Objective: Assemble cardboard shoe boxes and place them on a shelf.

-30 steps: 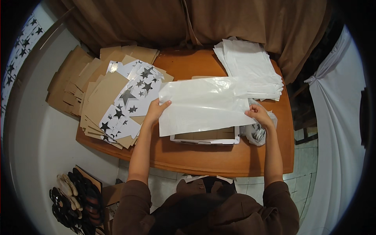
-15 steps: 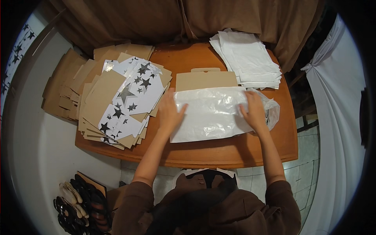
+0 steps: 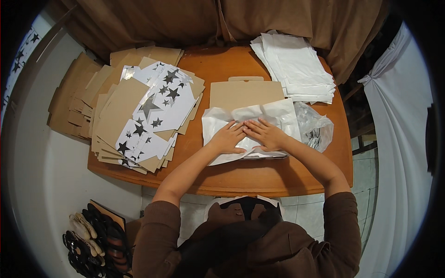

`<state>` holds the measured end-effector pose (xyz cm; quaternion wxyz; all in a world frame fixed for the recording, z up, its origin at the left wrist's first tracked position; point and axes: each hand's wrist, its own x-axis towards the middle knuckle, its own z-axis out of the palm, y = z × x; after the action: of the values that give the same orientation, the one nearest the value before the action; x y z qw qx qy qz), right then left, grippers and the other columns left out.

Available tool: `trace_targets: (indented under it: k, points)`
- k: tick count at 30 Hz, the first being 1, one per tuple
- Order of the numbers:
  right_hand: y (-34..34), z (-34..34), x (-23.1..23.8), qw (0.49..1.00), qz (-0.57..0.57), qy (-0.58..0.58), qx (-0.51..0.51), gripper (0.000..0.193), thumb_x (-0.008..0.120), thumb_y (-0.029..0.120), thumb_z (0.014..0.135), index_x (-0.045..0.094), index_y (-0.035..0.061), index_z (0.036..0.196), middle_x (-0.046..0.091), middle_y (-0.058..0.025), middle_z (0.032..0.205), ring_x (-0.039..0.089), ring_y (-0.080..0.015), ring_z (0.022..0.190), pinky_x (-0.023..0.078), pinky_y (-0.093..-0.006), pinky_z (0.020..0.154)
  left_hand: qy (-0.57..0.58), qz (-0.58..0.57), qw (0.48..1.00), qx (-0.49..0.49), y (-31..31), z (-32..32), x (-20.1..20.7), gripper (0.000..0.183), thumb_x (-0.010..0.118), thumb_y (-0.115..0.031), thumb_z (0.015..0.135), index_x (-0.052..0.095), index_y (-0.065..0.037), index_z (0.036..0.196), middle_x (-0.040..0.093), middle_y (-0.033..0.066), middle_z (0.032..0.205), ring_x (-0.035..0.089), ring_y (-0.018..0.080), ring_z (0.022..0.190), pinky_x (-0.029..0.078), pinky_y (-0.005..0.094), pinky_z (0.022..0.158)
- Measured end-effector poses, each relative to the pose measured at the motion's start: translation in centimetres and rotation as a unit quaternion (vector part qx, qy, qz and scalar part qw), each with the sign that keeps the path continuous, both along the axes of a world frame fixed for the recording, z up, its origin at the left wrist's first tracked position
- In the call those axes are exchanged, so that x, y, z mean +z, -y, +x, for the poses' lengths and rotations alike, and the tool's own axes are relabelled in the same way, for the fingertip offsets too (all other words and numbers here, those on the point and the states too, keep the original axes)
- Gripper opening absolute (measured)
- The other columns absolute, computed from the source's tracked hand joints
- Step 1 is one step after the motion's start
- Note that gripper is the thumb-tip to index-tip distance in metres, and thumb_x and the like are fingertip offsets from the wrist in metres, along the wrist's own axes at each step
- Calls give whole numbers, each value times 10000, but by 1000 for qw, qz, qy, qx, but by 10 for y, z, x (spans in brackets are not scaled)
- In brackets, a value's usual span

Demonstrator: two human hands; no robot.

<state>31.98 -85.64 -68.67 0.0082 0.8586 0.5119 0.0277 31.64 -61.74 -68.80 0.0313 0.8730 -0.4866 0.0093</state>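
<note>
A glossy white plastic sheet (image 3: 282, 116) lies creased over the lower part of an open cardboard box (image 3: 245, 94), whose brown lid flap stands out at the far side. Both palms press down on the sheet near its middle. My left hand (image 3: 228, 138) is flat with its fingers outstretched, and my right hand (image 3: 265, 134) lies the same way, the fingertips of the two nearly meeting. Beneath the sheet, the box's inside is hidden; only a bit of its near edge shows by my right wrist.
A clear plastic bag (image 3: 316, 127) with small dark items sits right of the box. Behind it is a stack of white sheets (image 3: 296, 65). Flat cardboard blanks (image 3: 116, 109), some star-printed, pile up at left. Sandals (image 3: 99, 236) are at the lower left, beside the wooden table (image 3: 222, 183).
Both hands have come inward from the sheet's side edges to its middle and now press on it. The sheet has gone from smooth to wrinkled, sinking between its edges.
</note>
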Motion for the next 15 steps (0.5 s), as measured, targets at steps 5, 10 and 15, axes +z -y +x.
trace_targets:
  k: [5, 10, 15]
  points:
    - [0, 5, -21, 998, -49, -29, -14, 801, 383, 657, 849, 241, 139, 1443, 180, -156, 1506, 221, -296, 1379, 188, -444, 1111, 27, 65, 998, 4, -4, 8, -27, 851, 478, -651, 793, 368, -27, 1360, 352, 145, 1428, 266, 244, 1359, 212, 444, 1096]
    - [-5, 4, -30, 990, -91, -91, -49, 814, 341, 710, 832, 224, 198, 1454, 148, -149, 1517, 194, -307, 1387, 175, -427, 1115, -22, 119, 992, 35, -1, 11, -32, 937, 486, -706, 745, 321, -58, 1401, 313, 115, 1459, 257, 232, 1365, 218, 432, 1088]
    - [-22, 6, -30, 965, -187, -167, -76, 866, 316, 741, 816, 94, 231, 1480, 57, -128, 1536, 96, -289, 1412, 104, -412, 1130, -30, 200, 978, 43, 2, 10, -36, 1005, 481, -740, 722, 251, -69, 1434, 269, 94, 1485, 239, 224, 1373, 211, 429, 1085]
